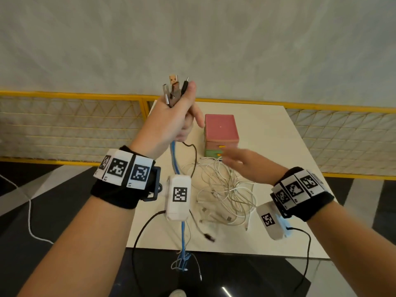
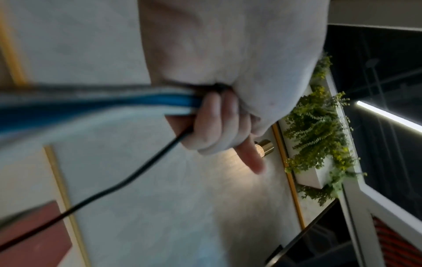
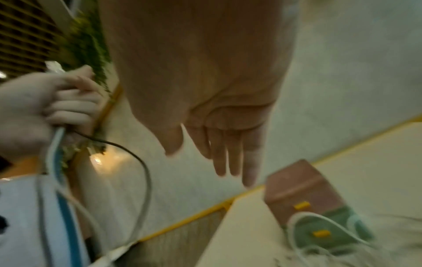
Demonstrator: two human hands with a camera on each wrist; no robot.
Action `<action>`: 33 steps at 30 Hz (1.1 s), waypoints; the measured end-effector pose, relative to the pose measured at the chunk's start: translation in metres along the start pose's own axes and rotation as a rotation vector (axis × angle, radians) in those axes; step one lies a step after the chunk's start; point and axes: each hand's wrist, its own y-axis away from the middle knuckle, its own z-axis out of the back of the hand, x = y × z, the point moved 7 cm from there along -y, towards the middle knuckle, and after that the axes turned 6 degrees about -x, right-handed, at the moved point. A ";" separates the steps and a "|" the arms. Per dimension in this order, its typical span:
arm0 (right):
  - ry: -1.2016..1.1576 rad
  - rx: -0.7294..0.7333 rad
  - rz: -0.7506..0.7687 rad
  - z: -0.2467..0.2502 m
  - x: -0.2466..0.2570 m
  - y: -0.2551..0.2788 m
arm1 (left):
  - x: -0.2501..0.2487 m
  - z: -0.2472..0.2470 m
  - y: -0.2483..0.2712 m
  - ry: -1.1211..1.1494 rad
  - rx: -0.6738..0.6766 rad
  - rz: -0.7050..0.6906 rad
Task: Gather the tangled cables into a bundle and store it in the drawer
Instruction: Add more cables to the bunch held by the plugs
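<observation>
L hand (image 1: 171,116): fingers clamp cable ends (image 1: 174,91) | R hand (image 1: 246,166): fingers spread, empty | risk: white tangle (image 1: 222,189) on desk (image 1: 278,136) may snag, dragging drawer unit (image 1: 221,135)

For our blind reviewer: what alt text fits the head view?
The left hand holds several cable plugs upright above a white table, while the open right hand reaches over tangled white cables near a small drawer box.
</observation>
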 end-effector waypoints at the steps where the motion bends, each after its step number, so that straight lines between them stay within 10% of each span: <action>1: -0.111 -0.079 0.055 0.012 0.023 0.003 | -0.003 -0.006 0.003 0.015 0.038 -0.003; 7: -0.578 -0.135 0.327 0.027 0.122 0.017 | -0.017 -0.029 0.016 -0.218 0.120 -0.104; 14: -0.754 -0.120 0.357 -0.009 0.129 0.019 | -0.017 -0.010 0.014 -0.255 -0.007 -0.110; 33: -0.331 -0.036 0.207 -0.089 0.050 -0.010 | -0.022 0.018 0.019 -0.037 -0.270 -0.177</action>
